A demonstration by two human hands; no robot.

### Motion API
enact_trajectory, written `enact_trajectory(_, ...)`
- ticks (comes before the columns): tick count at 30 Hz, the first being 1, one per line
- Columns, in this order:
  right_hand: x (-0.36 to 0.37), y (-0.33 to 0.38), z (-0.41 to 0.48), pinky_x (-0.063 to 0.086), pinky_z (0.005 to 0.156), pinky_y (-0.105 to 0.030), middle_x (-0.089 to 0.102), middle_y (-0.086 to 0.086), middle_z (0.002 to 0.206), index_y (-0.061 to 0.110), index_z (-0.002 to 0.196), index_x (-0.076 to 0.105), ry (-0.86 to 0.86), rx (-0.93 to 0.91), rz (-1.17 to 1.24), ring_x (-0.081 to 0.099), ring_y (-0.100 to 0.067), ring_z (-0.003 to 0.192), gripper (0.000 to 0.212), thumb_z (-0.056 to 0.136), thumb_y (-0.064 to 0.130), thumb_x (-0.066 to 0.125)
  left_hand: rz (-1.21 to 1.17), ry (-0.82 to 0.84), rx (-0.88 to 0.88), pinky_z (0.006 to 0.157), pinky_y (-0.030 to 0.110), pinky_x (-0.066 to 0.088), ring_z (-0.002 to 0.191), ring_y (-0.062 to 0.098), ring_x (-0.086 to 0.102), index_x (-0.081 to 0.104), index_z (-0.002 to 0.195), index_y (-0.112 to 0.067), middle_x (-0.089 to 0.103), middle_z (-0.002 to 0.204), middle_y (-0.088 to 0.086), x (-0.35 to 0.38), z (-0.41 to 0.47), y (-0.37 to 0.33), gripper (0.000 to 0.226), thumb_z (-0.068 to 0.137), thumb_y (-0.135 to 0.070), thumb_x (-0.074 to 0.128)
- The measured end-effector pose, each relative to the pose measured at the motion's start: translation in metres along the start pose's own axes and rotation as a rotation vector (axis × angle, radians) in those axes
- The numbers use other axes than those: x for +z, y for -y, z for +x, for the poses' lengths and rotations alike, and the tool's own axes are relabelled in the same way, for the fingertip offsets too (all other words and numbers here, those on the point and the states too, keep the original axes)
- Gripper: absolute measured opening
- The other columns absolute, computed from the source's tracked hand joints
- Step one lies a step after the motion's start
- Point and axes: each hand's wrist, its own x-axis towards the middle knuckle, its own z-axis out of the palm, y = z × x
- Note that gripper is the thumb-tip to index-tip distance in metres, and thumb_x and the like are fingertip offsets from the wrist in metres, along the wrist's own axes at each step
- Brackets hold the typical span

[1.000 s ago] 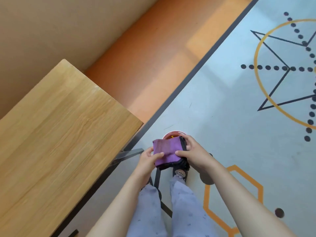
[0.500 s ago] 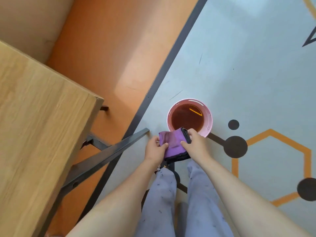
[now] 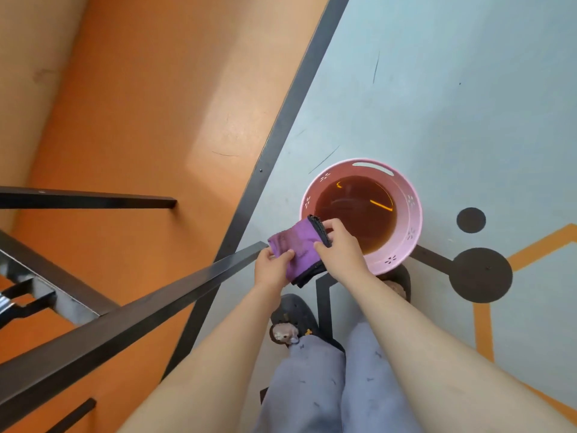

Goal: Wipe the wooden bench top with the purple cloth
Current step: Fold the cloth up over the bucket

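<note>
Purple cloth (image 3: 296, 246), folded, dark layer underneath, grasped at both sides: left grip (image 3: 271, 271) pinches the near-left corner, thumb on top; right grip (image 3: 342, 248) curls round the right edge. It hangs over the near-left rim of a pink bucket (image 3: 413, 220) of brown water (image 3: 359, 210). The bucket stands on the pale blue floor (image 3: 437, 89), by a dark slipper (image 3: 293, 318). Black desk frame bar (image 3: 156, 304) at left.

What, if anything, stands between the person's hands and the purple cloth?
Nothing visible does. The left hand and the right hand both hold the folded purple cloth directly, by the near rim of the pink bucket. The wooden bench top is out of frame, so the way there cannot be judged.
</note>
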Motion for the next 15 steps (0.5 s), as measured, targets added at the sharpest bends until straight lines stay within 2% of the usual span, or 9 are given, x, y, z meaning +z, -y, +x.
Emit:
enact_trajectory(2,0.0,-0.008,0.006,0.04,0.059,-0.013,0.059,-0.001,0.102,0.02,0.127,0.04,0.037,0.021,-0.004,0.057,-0.018,0.091,0.043,0.089,0.015,0.06,-0.061,0.067,-0.035,0.083,0.041,0.058,0.099,0.027,0.067,0.056,0.116,-0.008,0.066,0.111,0.011,0.002,0.006,0.006,0.03,0.089,-0.013,0.066)
enact_trajectory(4,-0.003,-0.018,0.009,0.044,0.066,-0.022,0.058,-0.003,0.1,0.022,0.132,0.035,0.07,0.068,-0.064,0.057,-0.021,0.09,0.05,0.089,0.015,0.06,-0.018,0.056,-0.033,0.081,0.038,0.058,0.101,0.027,0.066,0.056,0.117,-0.008,0.065,0.113,0.012,0.006,0.008,0.011,0.033,0.087,-0.011,0.068)
enact_trajectory(8,-0.01,-0.024,0.004,0.042,0.066,-0.031,0.05,-0.006,0.091,0.021,0.135,0.029,0.044,0.125,-0.135,0.053,-0.023,0.083,0.048,0.093,0.008,0.048,-0.057,0.081,-0.112,0.084,0.041,0.057,0.107,0.03,0.064,0.051,0.122,-0.006,0.062,0.118,0.014,0.015,-0.001,0.009,0.04,0.086,-0.006,0.067)
enact_trajectory(10,-0.012,-0.02,-0.001,0.046,0.067,-0.037,0.05,-0.007,0.089,0.021,0.127,0.029,-0.005,0.103,-0.15,0.054,-0.025,0.08,0.043,0.091,0.003,0.044,-0.127,0.143,-0.175,0.077,0.036,0.057,0.108,0.026,0.061,0.044,0.128,-0.006,0.057,0.119,0.009,0.017,-0.011,0.007,0.046,0.086,0.0,0.064)
enact_trajectory(12,-0.015,-0.018,-0.005,0.045,0.064,-0.038,0.05,-0.006,0.086,0.022,0.115,0.031,-0.032,0.052,-0.195,0.052,-0.024,0.076,0.038,0.087,-0.003,0.042,-0.133,0.169,-0.181,0.068,0.03,0.055,0.096,0.021,0.061,0.038,0.132,-0.01,0.05,0.121,0.005,0.019,-0.019,0.007,0.054,0.086,0.007,0.06)
enact_trajectory(13,-0.016,-0.019,-0.005,0.044,0.063,-0.039,0.05,-0.006,0.086,0.022,0.108,0.033,-0.036,0.017,-0.238,0.052,-0.025,0.076,0.037,0.085,-0.005,0.04,-0.134,0.166,-0.169,0.068,0.03,0.055,0.093,0.021,0.062,0.036,0.135,-0.012,0.049,0.121,0.006,0.021,-0.019,0.008,0.059,0.085,0.01,0.059)
enact_trajectory(15,-0.017,-0.022,-0.002,0.045,0.064,-0.041,0.05,-0.005,0.085,0.022,0.096,0.039,-0.053,-0.036,-0.313,0.051,-0.027,0.076,0.034,0.081,-0.008,0.038,-0.14,0.155,-0.134,0.077,0.036,0.057,0.1,0.028,0.064,0.036,0.136,-0.01,0.054,0.126,0.012,0.024,-0.014,0.012,0.061,0.084,0.012,0.059)
